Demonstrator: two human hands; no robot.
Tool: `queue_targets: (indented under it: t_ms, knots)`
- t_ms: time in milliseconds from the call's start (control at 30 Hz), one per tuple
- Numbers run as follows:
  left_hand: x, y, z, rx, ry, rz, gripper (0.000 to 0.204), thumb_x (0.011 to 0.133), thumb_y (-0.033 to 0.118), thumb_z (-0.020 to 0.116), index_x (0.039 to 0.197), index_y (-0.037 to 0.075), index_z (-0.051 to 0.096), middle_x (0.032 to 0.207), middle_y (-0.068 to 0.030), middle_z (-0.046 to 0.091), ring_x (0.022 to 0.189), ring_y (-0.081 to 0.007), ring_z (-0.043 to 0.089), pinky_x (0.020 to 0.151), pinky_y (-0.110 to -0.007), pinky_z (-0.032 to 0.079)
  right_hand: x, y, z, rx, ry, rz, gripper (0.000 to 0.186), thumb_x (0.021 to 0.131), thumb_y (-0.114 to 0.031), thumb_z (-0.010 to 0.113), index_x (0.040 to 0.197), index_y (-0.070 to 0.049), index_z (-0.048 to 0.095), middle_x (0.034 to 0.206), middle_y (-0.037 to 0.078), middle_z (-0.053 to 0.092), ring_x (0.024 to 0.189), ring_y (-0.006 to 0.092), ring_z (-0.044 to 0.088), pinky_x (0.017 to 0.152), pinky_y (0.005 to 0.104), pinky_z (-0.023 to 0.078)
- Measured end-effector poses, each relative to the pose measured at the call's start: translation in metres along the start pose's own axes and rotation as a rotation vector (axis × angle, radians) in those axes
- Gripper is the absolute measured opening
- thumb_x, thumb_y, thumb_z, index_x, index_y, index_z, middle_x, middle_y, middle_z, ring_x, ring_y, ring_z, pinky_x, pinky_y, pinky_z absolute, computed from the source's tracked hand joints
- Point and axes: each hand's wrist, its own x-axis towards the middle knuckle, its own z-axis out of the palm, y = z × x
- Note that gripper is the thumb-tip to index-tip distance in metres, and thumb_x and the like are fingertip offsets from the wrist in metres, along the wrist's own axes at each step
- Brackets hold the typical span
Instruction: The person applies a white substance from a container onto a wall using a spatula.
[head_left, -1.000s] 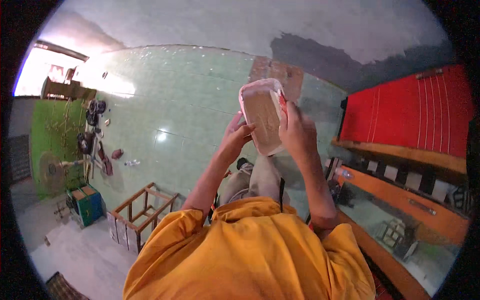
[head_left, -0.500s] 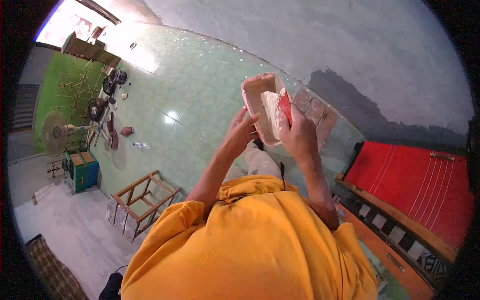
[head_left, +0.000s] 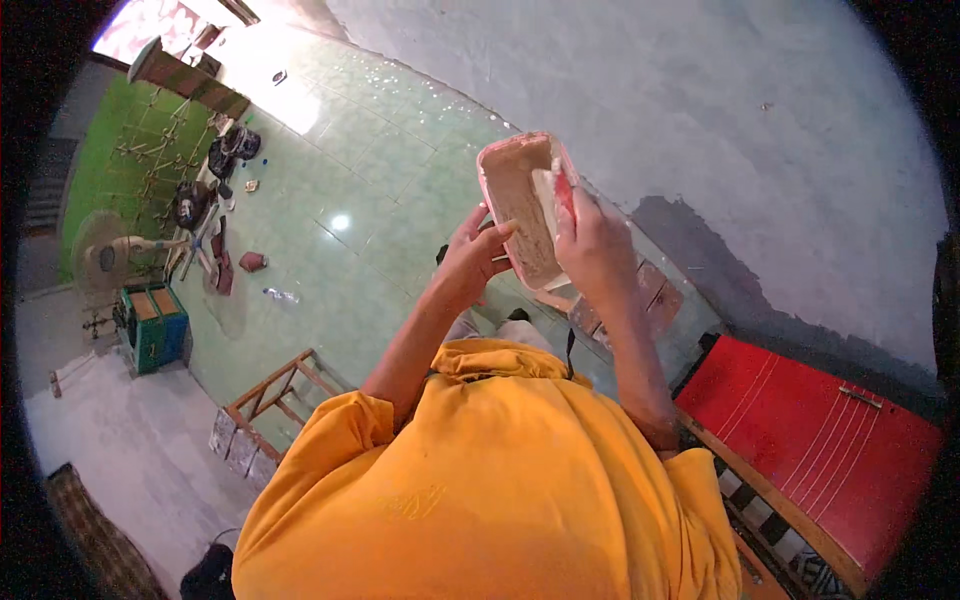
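Note:
My left hand [head_left: 474, 252] grips the near left side of a pinkish rectangular tub [head_left: 527, 160], its thumb over the rim. Pale tan paste coats the inside of the tub. In my right hand [head_left: 597, 250] is a putty knife [head_left: 565, 194] with a red handle, my fingers wrapped round it. Its blade, smeared with whitish paste, stands at the right inner wall of the tub; the blade's lower part is partly hidden by my hand.
A grey wall [head_left: 640, 70] with a dark patch runs along the right. Beyond my right arm is a red panel [head_left: 800, 440]. A wooden frame stool [head_left: 270, 400], a fan [head_left: 105, 257] and a green-blue box [head_left: 155, 330] stand left. Scattered items lie on the green tiled floor [head_left: 350, 190].
The putty knife has turned and shifted toward the tub's right wall, so its broad paste-laden face no longer shows. More of the tub's inside is visible. My view has shifted slightly.

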Motion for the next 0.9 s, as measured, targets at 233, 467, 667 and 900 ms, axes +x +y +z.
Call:
queue_targets:
  t_ms: [233,467,667,900]
  knots:
    - [0.06,0.068,-0.043,0.019,-0.013,-0.016,0.071,0.089,0.025,0.069,0.147,0.006,0.032,0.127,-0.0139,0.057,0.112,-0.0251,0.061,0.093,-0.042,0.053,0.084,-0.03,0.027,-0.048,-0.087,0.056,0.021,0.093,-0.014,0.053,0.107,0.001,0.056,0.098,0.025,0.064,0.087,0.0451,0.064,0.076,0.0529,0.052]
    - [0.1,0.12,-0.068,0.018,0.0,-0.065,0.068,0.086,0.019,0.067,0.144,0.005,0.034,0.122,-0.0145,0.06,0.111,-0.0248,0.062,0.092,-0.043,0.053,0.138,-0.058,0.044,-0.067,0.047,0.074,0.019,0.091,-0.01,0.055,0.106,0.002,0.058,0.097,0.025,0.064,0.088,0.0456,0.062,0.073,0.0521,0.05]
    - [0.151,0.134,-0.065,0.021,0.033,-0.015,0.068,0.083,0.015,0.065,0.143,0.004,0.035,0.122,-0.0141,0.06,0.11,-0.0243,0.061,0.091,-0.042,0.054,0.183,-0.038,0.07,-0.087,0.029,0.045,0.022,0.089,-0.01,0.055,0.108,0.002,0.059,0.096,0.024,0.064,0.087,0.0446,0.063,0.074,0.0515,0.051]
    - [0.212,0.153,-0.058,0.008,0.065,-0.082,0.067,0.085,0.013,0.062,0.144,0.005,0.033,0.124,-0.0154,0.058,0.109,-0.0252,0.061,0.091,-0.043,0.054,0.243,-0.007,0.073,0.074,0.024,0.058,0.02,0.088,-0.012,0.057,0.103,0.002,0.06,0.092,0.026,0.065,0.084,0.0463,0.062,0.072,0.053,0.049]
